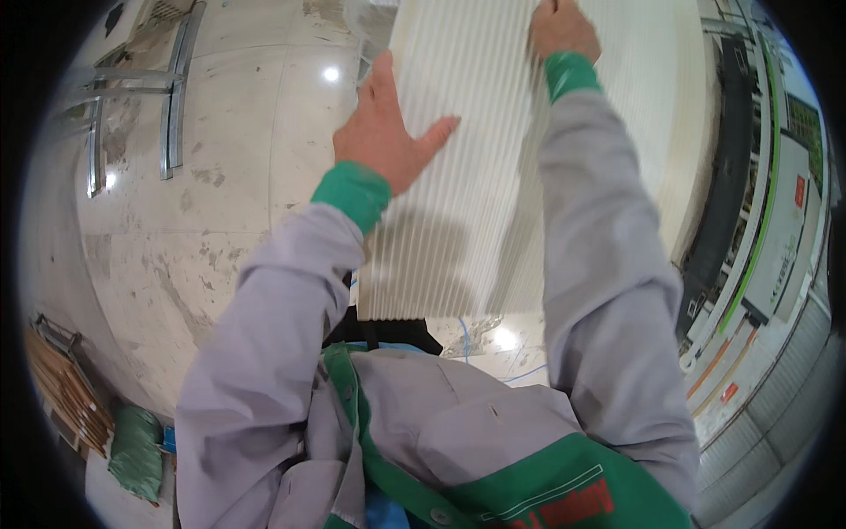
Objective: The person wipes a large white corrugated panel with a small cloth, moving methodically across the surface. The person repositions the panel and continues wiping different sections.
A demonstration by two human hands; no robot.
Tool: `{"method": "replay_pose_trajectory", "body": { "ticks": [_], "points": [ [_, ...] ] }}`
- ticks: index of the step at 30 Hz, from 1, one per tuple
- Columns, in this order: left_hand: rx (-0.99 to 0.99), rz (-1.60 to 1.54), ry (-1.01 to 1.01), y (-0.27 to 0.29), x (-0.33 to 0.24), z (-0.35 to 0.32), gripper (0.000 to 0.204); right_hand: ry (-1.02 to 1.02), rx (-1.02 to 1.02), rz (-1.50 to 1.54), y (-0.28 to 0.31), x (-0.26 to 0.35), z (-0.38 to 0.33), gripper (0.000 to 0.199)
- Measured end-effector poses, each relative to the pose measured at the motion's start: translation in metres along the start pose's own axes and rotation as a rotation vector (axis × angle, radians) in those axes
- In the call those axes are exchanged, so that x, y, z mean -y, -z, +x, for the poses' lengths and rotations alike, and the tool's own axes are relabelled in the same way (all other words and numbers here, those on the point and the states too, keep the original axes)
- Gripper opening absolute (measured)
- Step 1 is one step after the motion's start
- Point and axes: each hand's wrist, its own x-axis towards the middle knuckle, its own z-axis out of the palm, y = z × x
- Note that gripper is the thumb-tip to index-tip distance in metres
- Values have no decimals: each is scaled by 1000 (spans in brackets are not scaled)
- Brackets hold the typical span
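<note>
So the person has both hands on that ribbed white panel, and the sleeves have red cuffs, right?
Not quite. Both the left hand and the right hand are on the ribbed white panel, but the cuffs are green, not red. The head view shows green bands at both wrists, on grey sleeves.

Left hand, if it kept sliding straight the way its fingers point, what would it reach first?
The left hand lies flat on the ribbed white panel, fingers aimed up its face. It would probably just meet more panel, toward the far end the right hand grips; depth is unclear.
</note>
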Motion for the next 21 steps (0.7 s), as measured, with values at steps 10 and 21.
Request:
{"method": "replay_pose_trajectory", "body": {
  "ticks": [10, 21],
  "points": [
    [4, 104, 30, 3, -3, -10, 115, -92, 65, 136, 92, -33, -445, 26],
    [20, 70, 23, 4, -3, -13, 117, -189, 81, 314, 114, -36, -519, 21]
  ]
}}
